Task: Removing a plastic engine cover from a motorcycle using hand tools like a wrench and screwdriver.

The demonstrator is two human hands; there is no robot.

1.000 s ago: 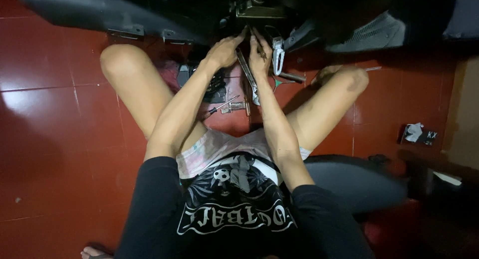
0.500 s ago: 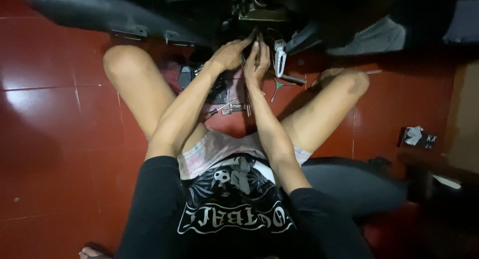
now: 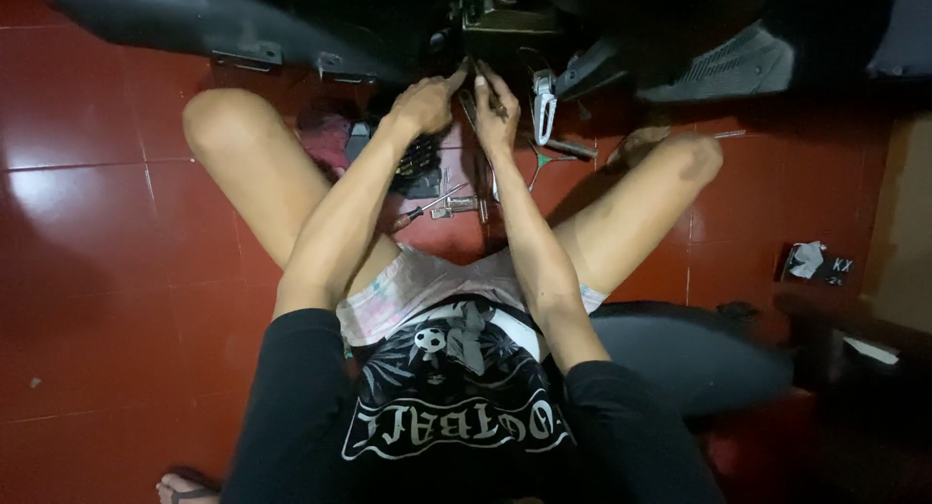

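Item one: our left hand (image 3: 424,104), raised to the underside of the dark machine frame (image 3: 505,23), fingers curled and the forefinger stretched up to touch the metal. We cannot tell whether it pinches a small part or only steadies itself there; the fingertips are lost in shadow.

Item two: our right hand (image 3: 497,111), just beside the left, closed round a slim dark tool (image 3: 490,88) whose tip points up into the same recess. We judge the two hands sit this close because one guides while the other works the tool.

Item three: the black body panel (image 3: 194,23), running across the top left, above our left knee; its mounting tabs hang free along the lower edge.

Item four: a screwdriver with a red handle (image 3: 419,213) lying on the red tiled floor (image 3: 87,232) between our spread legs, touching or nearly touching a small metal part (image 3: 456,207). These lie within reach of either hand, which likely explains the seated, legs-apart posture.

Item five: a chrome bracket (image 3: 544,106) hanging just right of our right hand, with a T-shaped wrench (image 3: 540,164) below it on the floor.

Item six: a small dark box with a crumpled white scrap (image 3: 815,263), well apart at the right, near dark furniture.
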